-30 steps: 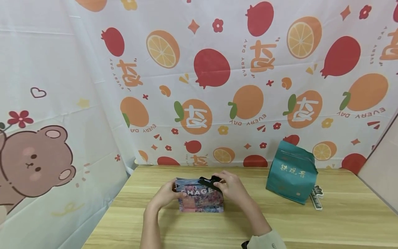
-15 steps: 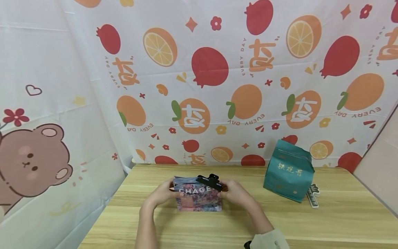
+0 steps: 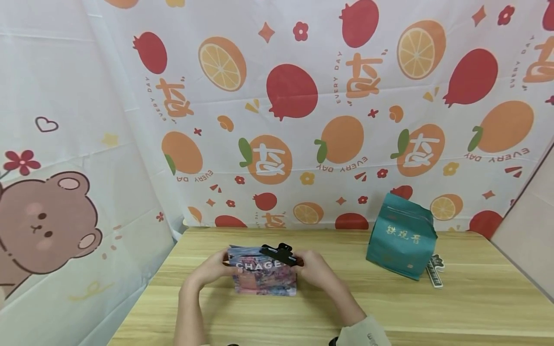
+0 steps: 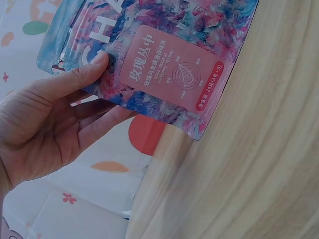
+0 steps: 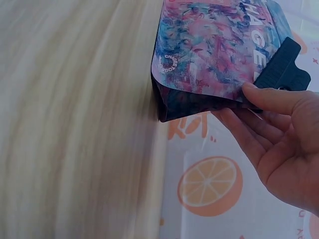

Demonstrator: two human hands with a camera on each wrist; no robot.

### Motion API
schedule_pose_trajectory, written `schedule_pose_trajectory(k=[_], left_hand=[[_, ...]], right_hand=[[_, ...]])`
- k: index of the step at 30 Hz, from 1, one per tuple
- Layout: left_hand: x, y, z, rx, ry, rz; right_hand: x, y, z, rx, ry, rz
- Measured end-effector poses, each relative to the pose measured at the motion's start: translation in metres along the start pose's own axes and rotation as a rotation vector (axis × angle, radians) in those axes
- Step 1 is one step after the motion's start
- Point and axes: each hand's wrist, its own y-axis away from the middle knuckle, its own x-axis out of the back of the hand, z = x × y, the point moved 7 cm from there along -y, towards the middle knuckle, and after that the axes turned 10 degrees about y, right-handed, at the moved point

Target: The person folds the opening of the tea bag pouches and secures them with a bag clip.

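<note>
A tea bag pouch [image 3: 268, 281] with a blue and pink painted pattern and white lettering stands upright in the middle of the table. Its front carries a pink label [image 4: 172, 69] reading rose oolong flavored teabag. My left hand [image 3: 212, 269] grips the pouch's left side, thumb on the front and fingers behind. At the opposite side my right hand [image 3: 313, 269] holds the pouch the same way, its thumb close below a black clip [image 3: 279, 253]. The clip sits slanted on the top right corner of the pouch, also seen in the right wrist view.
A teal tea bag [image 3: 402, 238] with gold characters stands at the back right of the wooden table [image 3: 476, 307]. Beside it lies a small white and dark piece [image 3: 435, 271] with a ruler-like strip. A fruit-printed cloth [image 3: 303, 144] hangs behind the table.
My right hand has let go of the black clip, which stays on the pouch, and grips the pouch's right side. Both hands have then shifted the pouch slightly left.
</note>
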Motion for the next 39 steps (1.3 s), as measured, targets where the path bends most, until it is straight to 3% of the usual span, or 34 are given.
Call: schedule_pose_trajectory(k=[7, 14, 24, 29, 33, 39], left_hand=[[0.0, 0.001, -0.001, 0.006, 0.036, -0.03], [0.001, 0.003, -0.004, 0.086, 0.035, 0.021], [0.001, 0.006, -0.003, 0.096, 0.073, 0.034], [0.003, 0.005, 0.002, 0.03, 0.031, 0.039], [0.009, 0.006, 0.01, -0.047, -0.016, 0.095], [0.013, 0.01, 0.026, -0.174, -0.043, 0.164]], right_hand=[[-0.002, 0.001, -0.001, 0.004, -0.007, 0.007], [-0.003, 0.001, 0.0, 0.011, 0.011, 0.021], [-0.002, 0.002, 0.004, -0.02, -0.039, 0.021], [0.003, 0.005, 0.007, -0.019, -0.048, 0.012], [0.014, 0.011, 0.013, -0.027, -0.044, 0.025], [0.047, 0.025, 0.03, -0.111, -0.043, 0.14]])
